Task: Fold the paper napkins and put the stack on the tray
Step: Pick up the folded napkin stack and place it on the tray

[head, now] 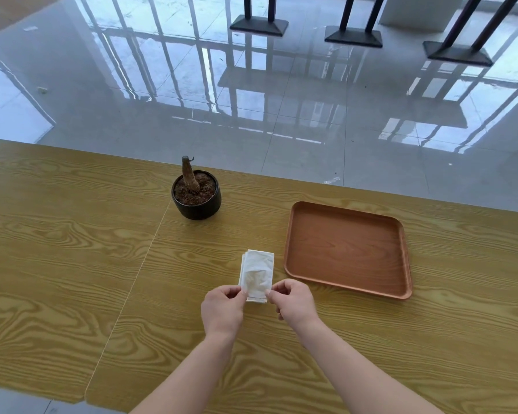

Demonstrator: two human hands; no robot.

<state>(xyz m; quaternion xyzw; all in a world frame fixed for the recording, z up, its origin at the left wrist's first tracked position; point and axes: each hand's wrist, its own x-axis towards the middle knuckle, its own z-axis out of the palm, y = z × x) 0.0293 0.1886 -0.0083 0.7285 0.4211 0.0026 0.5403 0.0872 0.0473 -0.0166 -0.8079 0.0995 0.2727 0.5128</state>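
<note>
Yellow wood-grain desk [72,240], long, with a thin seam running diagonally across the top. Carried a small black pot [196,201] of brown soil and a bare stump toward the far edge; an orange-brown tray [293,234] to the right, flat; a white stack of folded napkins [257,271] just left of the tray, near it but apart.

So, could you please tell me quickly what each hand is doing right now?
Left hand: closed, pinching the near left corner of the white folded paper napkins.
Right hand: closed, pinching the near right corner of the same napkins.
</note>
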